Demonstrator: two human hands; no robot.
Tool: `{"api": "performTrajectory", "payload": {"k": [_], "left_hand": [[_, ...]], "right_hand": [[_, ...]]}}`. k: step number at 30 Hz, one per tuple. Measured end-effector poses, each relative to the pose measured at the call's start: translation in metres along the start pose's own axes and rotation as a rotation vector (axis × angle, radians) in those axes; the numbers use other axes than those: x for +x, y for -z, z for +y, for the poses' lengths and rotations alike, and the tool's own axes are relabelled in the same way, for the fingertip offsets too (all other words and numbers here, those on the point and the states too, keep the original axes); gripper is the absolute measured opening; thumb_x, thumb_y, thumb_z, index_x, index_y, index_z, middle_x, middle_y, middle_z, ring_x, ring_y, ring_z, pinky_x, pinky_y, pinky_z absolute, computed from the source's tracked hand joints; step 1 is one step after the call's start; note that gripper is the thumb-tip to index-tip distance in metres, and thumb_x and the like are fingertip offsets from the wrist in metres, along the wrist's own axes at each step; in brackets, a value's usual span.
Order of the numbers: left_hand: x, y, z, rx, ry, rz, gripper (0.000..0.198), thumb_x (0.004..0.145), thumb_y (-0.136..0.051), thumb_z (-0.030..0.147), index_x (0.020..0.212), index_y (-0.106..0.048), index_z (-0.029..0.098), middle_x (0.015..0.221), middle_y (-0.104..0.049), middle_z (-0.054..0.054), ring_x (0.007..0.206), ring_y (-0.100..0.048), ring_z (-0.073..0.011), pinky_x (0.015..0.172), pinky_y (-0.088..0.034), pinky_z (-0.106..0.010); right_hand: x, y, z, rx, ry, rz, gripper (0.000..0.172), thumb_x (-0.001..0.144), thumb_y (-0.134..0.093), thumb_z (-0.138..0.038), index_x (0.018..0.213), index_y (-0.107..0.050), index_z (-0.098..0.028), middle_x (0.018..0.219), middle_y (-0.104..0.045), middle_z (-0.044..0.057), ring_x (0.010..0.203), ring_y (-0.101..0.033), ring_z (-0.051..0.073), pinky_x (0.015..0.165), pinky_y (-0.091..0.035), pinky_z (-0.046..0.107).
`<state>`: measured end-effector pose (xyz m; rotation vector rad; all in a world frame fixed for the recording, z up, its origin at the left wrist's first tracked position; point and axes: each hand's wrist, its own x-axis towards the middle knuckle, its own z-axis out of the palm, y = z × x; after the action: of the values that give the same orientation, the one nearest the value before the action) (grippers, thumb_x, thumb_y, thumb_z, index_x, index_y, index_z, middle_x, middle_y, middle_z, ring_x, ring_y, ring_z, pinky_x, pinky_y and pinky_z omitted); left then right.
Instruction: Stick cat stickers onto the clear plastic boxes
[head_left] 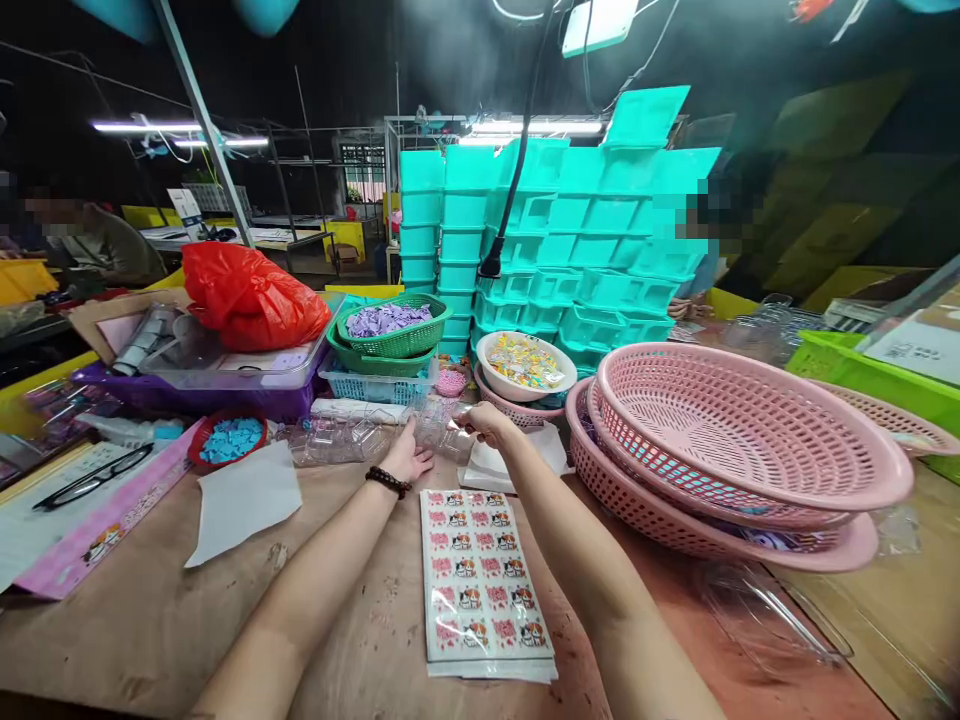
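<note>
Both arms stretch forward over the table. My left hand, with a dark bead bracelet on its wrist, rests with thumb and fingers apart at the end of a row of clear plastic containers. My right hand is closed in a pinch on a clear plastic container at the right end of that row; its exact shape is hard to make out. Between my forearms lies a stack of sticker sheets printed with cartoon animals and pink patterns. White paper sits just beyond it, under my right wrist.
Large pink baskets stand stacked at right. A white bowl of small packets and green baskets with purple pieces stand behind. A red bowl holds blue pieces. Glasses lie at left. A black plug hangs overhead.
</note>
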<state>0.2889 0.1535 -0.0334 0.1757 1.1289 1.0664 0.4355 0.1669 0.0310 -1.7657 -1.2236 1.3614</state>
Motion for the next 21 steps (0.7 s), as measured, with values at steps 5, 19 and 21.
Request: {"api": "performTrajectory", "payload": {"k": [5, 19, 21], "left_hand": [[-0.005, -0.004, 0.002, -0.03, -0.047, -0.073, 0.041, 0.094, -0.056, 0.05, 0.118, -0.061, 0.017, 0.111, -0.067, -0.011, 0.094, -0.066, -0.0217, 0.085, -0.055, -0.041], [-0.069, 0.06, -0.008, 0.094, -0.237, -0.126, 0.034, 0.094, -0.056, 0.051, 0.098, -0.059, 0.017, 0.073, -0.064, -0.002, 0.064, -0.063, -0.0128, 0.066, -0.054, -0.025], [-0.072, 0.085, -0.001, 0.181, -0.194, -0.128, 0.036, 0.093, -0.058, 0.05, 0.096, -0.062, 0.014, 0.075, -0.065, -0.004, 0.065, -0.063, -0.0144, 0.063, -0.054, -0.027]], "right_hand": [[-0.014, -0.007, 0.008, 0.026, 0.023, -0.06, 0.031, 0.095, -0.061, -0.035, 0.12, -0.061, -0.016, 0.118, -0.064, 0.008, 0.099, -0.065, 0.02, 0.083, -0.057, 0.04], [-0.096, -0.052, 0.041, -0.281, 0.529, 0.228, 0.026, 0.09, -0.061, -0.038, 0.076, -0.048, -0.02, 0.077, -0.065, 0.005, 0.069, -0.061, 0.017, 0.061, -0.042, 0.027], [-0.121, -0.059, 0.051, -0.484, 0.667, 0.212, 0.016, 0.089, -0.059, -0.024, 0.076, -0.05, -0.02, 0.081, -0.066, 0.006, 0.077, -0.06, 0.019, 0.072, -0.043, 0.031]]}}
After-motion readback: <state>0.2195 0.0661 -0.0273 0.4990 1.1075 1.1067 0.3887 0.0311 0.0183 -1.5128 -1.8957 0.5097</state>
